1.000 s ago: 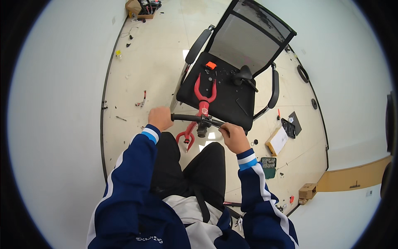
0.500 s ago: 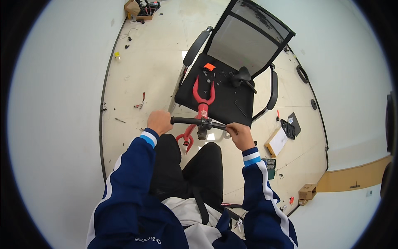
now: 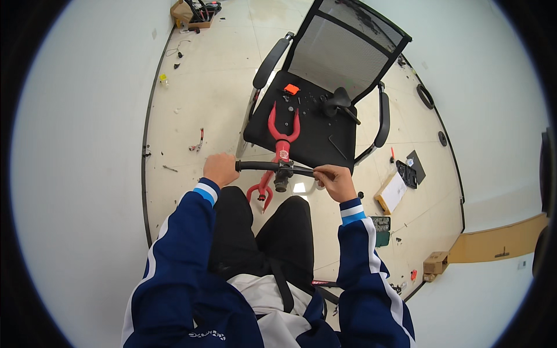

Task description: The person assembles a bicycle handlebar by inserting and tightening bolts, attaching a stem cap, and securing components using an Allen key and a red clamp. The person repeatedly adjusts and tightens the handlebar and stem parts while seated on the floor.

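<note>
A black bicycle handlebar (image 3: 258, 166) lies crosswise above my knees. My left hand (image 3: 220, 169) is closed round its left end. At the right end my right hand (image 3: 336, 181) pinches the bar between thumb and fingers; the very tip is hidden by the hand. A dark clamp-like stem (image 3: 282, 184) sits at the middle of the bar. Just beyond it, a red bicycle fork (image 3: 282, 139) rests with its two prongs on the seat of a black office chair (image 3: 313, 142). Another red forked part (image 3: 262, 192) shows beneath the bar, close to my knees.
On the chair seat are a black bicycle saddle (image 3: 337, 104), an orange piece (image 3: 291, 89), a hex key (image 3: 336, 147) and several small parts. To the right on the floor lie an open black tool case (image 3: 406, 174), a white-topped box (image 3: 391, 192) and a green case (image 3: 382, 239).
My view has shifted slightly, and the handlebar with both hands sits a little further left and higher in it. Both hands keep their hold on the bar.
</note>
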